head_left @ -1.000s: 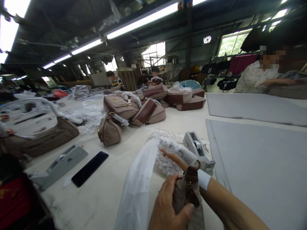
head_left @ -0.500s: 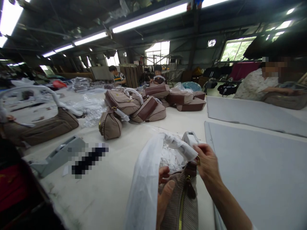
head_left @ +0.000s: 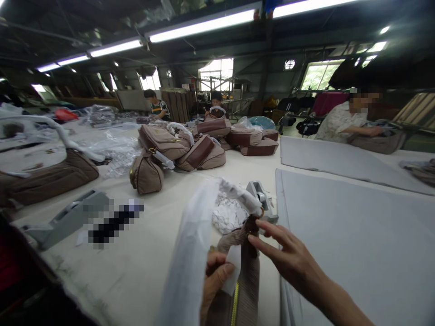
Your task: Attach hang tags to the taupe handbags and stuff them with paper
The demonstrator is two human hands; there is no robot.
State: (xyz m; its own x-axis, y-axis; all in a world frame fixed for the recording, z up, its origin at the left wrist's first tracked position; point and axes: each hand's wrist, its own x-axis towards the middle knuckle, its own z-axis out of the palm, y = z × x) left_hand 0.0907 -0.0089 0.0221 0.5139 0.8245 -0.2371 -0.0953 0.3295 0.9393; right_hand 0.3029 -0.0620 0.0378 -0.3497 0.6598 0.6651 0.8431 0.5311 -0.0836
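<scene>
A taupe ribbed handbag [head_left: 249,285] with a gold zipper stands in front of me, its strap [head_left: 185,244] wrapped in white paper and arching up. My left hand [head_left: 217,276] pinches a small white piece of paper [head_left: 234,267] between thumb and fingers, over the bag's top. My right hand [head_left: 282,249] has its fingers apart, with the tips at the brown leather tab [head_left: 252,226] at the bag's far end, below a gold ring. Crumpled white paper [head_left: 228,215] shows behind the strap. A grey tape dispenser [head_left: 261,199] stands just beyond the bag.
Several taupe bags with brown bases [head_left: 207,151] are piled ahead on the white table. Another bag [head_left: 68,170] and a grey tape dispenser [head_left: 68,217] lie to the left. Grey sheets [head_left: 353,226] cover the right side. A person [head_left: 340,122] handles a bag at far right.
My left hand now holds a small white paper piece. My right hand has let go of the wrapped strap end and moved down to the leather tab. The view has turned slightly right.
</scene>
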